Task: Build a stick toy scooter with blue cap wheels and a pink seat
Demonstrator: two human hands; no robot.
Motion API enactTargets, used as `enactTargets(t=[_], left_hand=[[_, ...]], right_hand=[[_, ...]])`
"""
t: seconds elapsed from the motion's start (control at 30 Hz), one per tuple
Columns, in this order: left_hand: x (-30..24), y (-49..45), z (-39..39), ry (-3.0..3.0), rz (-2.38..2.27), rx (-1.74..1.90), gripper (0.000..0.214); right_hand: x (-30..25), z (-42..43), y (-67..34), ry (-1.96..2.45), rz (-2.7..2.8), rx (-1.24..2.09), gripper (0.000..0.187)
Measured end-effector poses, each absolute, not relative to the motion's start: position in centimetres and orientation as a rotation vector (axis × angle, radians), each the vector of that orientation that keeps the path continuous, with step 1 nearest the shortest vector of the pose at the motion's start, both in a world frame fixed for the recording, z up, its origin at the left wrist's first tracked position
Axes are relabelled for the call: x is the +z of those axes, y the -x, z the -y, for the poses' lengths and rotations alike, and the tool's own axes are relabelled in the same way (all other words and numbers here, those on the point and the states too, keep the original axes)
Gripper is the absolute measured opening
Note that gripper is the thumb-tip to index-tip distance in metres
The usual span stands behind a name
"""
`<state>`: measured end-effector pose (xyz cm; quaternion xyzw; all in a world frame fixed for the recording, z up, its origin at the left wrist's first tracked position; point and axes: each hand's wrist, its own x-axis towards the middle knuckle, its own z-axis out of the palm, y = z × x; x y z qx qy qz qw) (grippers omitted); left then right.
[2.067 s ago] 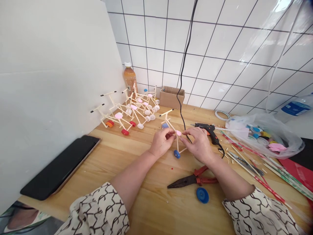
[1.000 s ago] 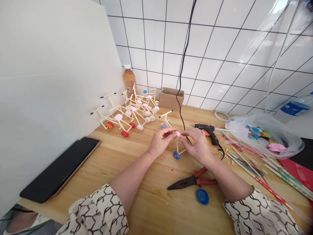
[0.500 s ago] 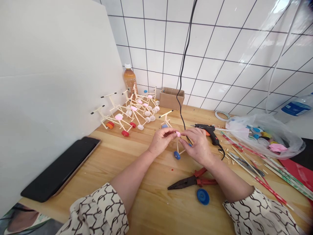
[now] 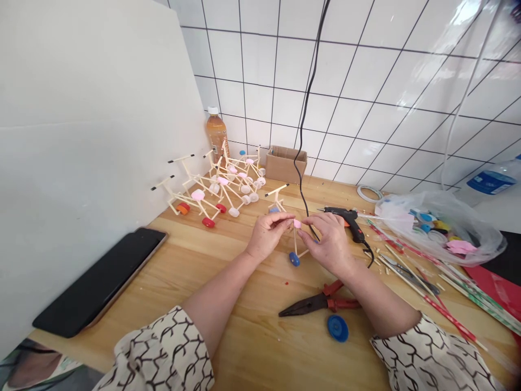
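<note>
Left hand (image 4: 269,237), fingertips pinched, and right hand (image 4: 330,244), also pinching, meet at pink piece (image 4: 297,223) on stick model (image 4: 294,241), between the hands; long axis runs forward from blue cap (image 4: 293,259).

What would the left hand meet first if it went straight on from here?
The small pink piece on the stick frame, right at the fingertips of the left hand; they may touch it, depth is unclear.

Head camera (close by) looks forward-down at left hand (image 4: 268,236) and right hand (image 4: 329,244).
</note>
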<state>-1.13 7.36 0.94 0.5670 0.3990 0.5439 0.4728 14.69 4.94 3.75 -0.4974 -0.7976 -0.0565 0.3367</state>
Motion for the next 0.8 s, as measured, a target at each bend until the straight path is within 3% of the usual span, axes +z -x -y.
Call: enactTargets(t=[0.47, 0.8], left_hand=[[0.9, 1.1, -7.1, -1.543, -1.023, 1.438, 0.015], [1.0, 0.8, -6.9, -1.281, -0.963, 1.390, 0.015]], right_hand=[[4.1, -4.8, -13.1, 1.313, 2.108, -0.382, 0.017], [4.0, -4.8, -12.7, 1.330, 2.118, -0.421, 0.020]])
